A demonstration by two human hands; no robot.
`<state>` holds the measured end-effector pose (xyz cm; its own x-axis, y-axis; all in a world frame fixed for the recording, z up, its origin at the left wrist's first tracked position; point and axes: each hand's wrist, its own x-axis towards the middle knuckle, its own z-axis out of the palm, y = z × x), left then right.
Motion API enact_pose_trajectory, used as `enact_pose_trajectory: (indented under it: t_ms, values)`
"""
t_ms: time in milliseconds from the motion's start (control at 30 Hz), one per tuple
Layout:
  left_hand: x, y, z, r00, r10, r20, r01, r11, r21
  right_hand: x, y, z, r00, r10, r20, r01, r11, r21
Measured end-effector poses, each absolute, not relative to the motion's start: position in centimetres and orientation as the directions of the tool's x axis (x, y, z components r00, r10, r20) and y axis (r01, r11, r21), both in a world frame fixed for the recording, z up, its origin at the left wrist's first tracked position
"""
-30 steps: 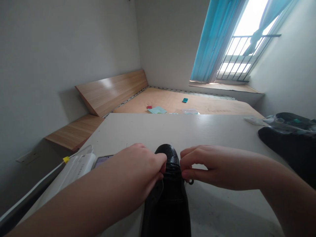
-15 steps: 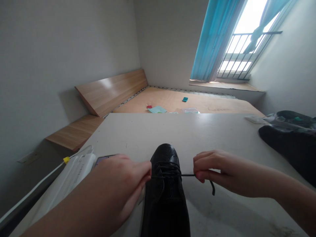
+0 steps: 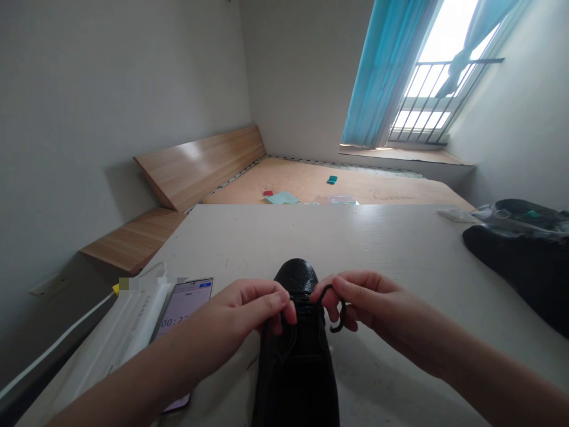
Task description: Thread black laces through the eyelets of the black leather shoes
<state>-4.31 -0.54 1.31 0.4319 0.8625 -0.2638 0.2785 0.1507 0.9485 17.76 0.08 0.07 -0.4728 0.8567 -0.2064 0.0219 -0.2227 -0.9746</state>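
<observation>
A black leather shoe (image 3: 299,367) stands on the white table, its toe pointing away from me. Over the left side of its laces is my left hand (image 3: 262,305), thumb and fingers pinched on a lace end that is mostly hidden. On the other side my right hand (image 3: 355,296) is closed on the black shoelace (image 3: 342,317), which curls in a loop beside the fingers. Both hands are close together, just behind the toe cap.
A lit phone (image 3: 182,302) lies left on the table (image 3: 249,237), beside a white power strip (image 3: 137,314) with a cable. Another black shoe (image 3: 515,255) and clear plastic wrapping (image 3: 489,212) are at the right. Beyond stands a bed (image 3: 382,181) with small packets.
Both hands have come in toward the shoe's middle; the lace, stretched taut sideways before, now bends in a loop at my right hand. More of the phone shows.
</observation>
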Motion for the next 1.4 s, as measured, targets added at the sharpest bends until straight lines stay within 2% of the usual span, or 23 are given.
enact_pose_trajectory:
  t_ms: [67, 200, 367, 500, 600, 767, 900, 1067, 1167, 1267, 1400]
  values:
    - [-4.0, -0.4, 0.8, 0.421, 0.878, -0.228, 0.261, 0.124, 0.957, 17.0, 0.0, 0.0, -0.453, 0.87, -0.193, 0.009, -0.212, -0.977]
    - [-3.8, -0.4, 0.0, 0.446, 0.877, -0.177, 0.302, 0.039, 0.952, 16.8, 0.4, -0.3, -0.459, 0.887, -0.051, 0.029, -0.043, -0.999]
    - [-3.2, -1.1, -0.8, 0.245, 0.96, -0.136, 0.361, 0.04, 0.932, 17.1, 0.1, -0.9, -0.401, 0.909, 0.113, 0.123, 0.176, -0.977]
    - [-2.8, -1.4, -0.9, 0.204, 0.976, -0.076, 0.355, -0.001, 0.935, 16.3, -0.8, -2.0, -0.267, 0.947, 0.179, 0.173, 0.23, -0.958]
    - [-2.8, -1.3, -1.0, 0.204, 0.978, -0.039, 0.378, -0.042, 0.925, 15.7, -1.1, -2.7, -0.238, 0.946, 0.222, 0.188, 0.269, -0.944]
    - [-2.9, -1.5, -1.6, 0.207, 0.978, -0.036, 0.345, -0.038, 0.938, 15.8, -1.1, -2.8, -0.209, 0.961, 0.182, 0.272, 0.236, -0.933]
    - [-2.6, -1.7, -1.7, 0.203, 0.978, -0.039, 0.322, -0.029, 0.946, 15.5, -1.2, -2.4, -0.174, 0.977, 0.122, 0.224, 0.16, -0.961]
    - [-2.2, -1.6, -1.5, 0.172, 0.978, -0.119, 0.229, 0.078, 0.97, 15.0, -1.3, -2.0, -0.136, 0.984, 0.111, 0.146, 0.131, -0.981]
    - [-2.2, -1.6, -1.4, 0.192, 0.972, -0.136, 0.214, 0.094, 0.972, 15.1, -1.4, -1.8, -0.14, 0.985, 0.1, 0.2, 0.127, -0.971]
    - [-2.1, -1.7, -1.4, 0.174, 0.977, -0.121, 0.233, 0.079, 0.969, 15.3, -1.6, -1.8, -0.12, 0.977, 0.178, 0.308, 0.207, -0.929]
    - [-1.9, -1.7, -1.5, 0.149, 0.986, -0.073, 0.275, 0.03, 0.961, 15.3, -1.8, -1.9, -0.198, 0.894, 0.401, 0.308, 0.445, -0.841]
